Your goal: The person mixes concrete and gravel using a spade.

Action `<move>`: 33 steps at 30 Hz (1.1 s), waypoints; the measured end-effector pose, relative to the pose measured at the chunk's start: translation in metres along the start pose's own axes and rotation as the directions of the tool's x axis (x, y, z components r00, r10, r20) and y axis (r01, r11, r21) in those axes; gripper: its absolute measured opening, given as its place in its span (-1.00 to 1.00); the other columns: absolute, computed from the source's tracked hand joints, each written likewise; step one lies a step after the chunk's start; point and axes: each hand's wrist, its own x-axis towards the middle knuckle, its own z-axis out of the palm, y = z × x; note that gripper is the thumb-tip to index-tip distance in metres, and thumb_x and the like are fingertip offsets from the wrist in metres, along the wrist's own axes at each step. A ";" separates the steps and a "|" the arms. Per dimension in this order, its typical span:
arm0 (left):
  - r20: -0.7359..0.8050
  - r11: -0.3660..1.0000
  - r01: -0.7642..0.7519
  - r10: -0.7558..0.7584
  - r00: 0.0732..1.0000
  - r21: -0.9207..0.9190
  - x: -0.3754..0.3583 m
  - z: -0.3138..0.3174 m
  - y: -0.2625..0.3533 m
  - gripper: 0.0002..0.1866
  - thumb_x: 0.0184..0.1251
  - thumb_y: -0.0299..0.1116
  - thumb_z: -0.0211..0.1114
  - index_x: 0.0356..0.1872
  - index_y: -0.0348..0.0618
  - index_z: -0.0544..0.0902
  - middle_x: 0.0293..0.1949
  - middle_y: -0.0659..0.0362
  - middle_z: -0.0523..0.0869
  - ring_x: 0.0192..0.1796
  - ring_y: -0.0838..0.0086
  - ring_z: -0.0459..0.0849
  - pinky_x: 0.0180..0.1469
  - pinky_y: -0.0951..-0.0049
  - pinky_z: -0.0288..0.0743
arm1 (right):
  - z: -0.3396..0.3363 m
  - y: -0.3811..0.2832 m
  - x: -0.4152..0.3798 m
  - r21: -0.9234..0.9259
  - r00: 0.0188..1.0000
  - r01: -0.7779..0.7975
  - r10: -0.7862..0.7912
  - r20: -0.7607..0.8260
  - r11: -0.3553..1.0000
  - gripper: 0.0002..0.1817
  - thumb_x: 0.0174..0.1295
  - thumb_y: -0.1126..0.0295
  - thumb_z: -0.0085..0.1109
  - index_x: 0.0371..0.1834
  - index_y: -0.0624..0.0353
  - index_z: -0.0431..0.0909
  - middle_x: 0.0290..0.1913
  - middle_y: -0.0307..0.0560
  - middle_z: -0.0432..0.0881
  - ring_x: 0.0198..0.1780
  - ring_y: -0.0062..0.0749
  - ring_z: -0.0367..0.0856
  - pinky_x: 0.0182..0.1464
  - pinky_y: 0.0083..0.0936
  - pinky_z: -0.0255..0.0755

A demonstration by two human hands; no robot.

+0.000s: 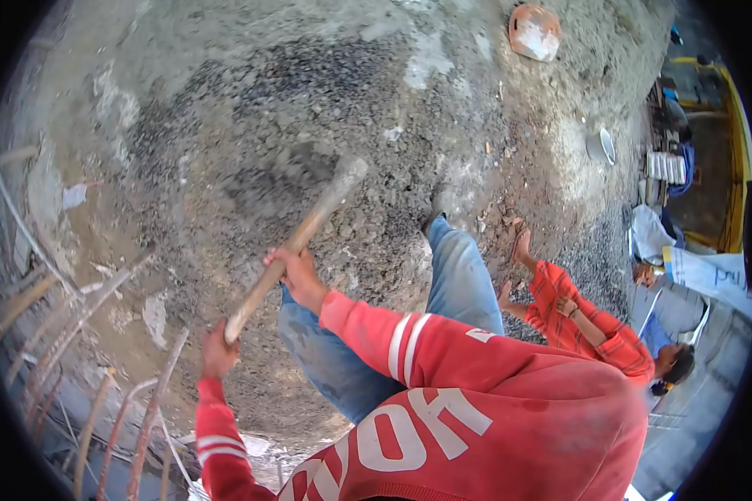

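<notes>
Both my hands grip the pale wooden handle of a hoe [311, 224], which slants across the ground in front of me. Around the lower end of the handle is my left hand [219, 351], its fingers wrapped on the wood. Further up, my right hand [299, 275] is closed about the middle of the shaft. The far end of the handle is grey with mortar and lies over a wet mix of gravel and cement [376, 192]. Beside that end is a dark, blurred patch where the blade is not clearly visible. My jeans legs stand apart at the near edge of the mix.
To my right, a person in red checked clothing [589, 321] sits or crouches close by. An orange pan [535, 33] and a metal bowl [601, 146] lie beyond the mix. Rusty bars and sticks [146, 417] jut up at lower left. Sacks [710, 275] lie at far right.
</notes>
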 end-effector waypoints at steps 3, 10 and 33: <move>0.008 0.991 -0.039 0.040 0.999 -0.130 0.000 0.052 0.050 -0.60 0.09 -0.42 0.32 0.01 -0.21 0.57 -0.33 -0.11 0.72 -0.23 0.00 0.75 -0.21 0.18 0.60 | -0.035 -0.044 0.002 -0.052 0.997 0.070 -0.072 -0.030 0.996 -0.82 0.17 0.49 0.18 -0.22 0.25 0.39 -0.39 -0.07 0.59 -0.39 -0.39 0.61 -0.35 -0.45 0.53; 0.025 0.933 -0.051 0.064 0.998 -0.355 0.124 0.223 0.281 -0.64 0.15 -0.39 0.33 -0.02 -0.28 0.57 -0.36 -0.10 0.69 -0.27 0.02 0.71 -0.22 0.18 0.52 | -0.126 -0.277 0.060 -0.561 0.814 0.459 -0.579 -0.044 0.689 -0.70 0.24 0.44 0.15 -0.03 0.22 0.31 -0.44 -0.11 0.56 -0.50 -0.44 0.60 -0.48 -0.46 0.51; 0.436 0.740 0.383 -0.135 0.890 -0.553 0.340 0.377 0.461 -0.68 0.14 -0.25 0.35 -0.28 -0.38 0.65 -0.42 -0.11 0.74 -0.38 0.10 0.78 -0.42 0.13 0.56 | -0.255 -0.428 0.238 -0.937 0.822 -0.338 -0.512 -0.249 -0.087 0.05 0.22 0.35 0.21 0.48 0.42 -0.45 0.09 0.40 0.57 0.11 0.10 0.63 0.15 -0.22 0.54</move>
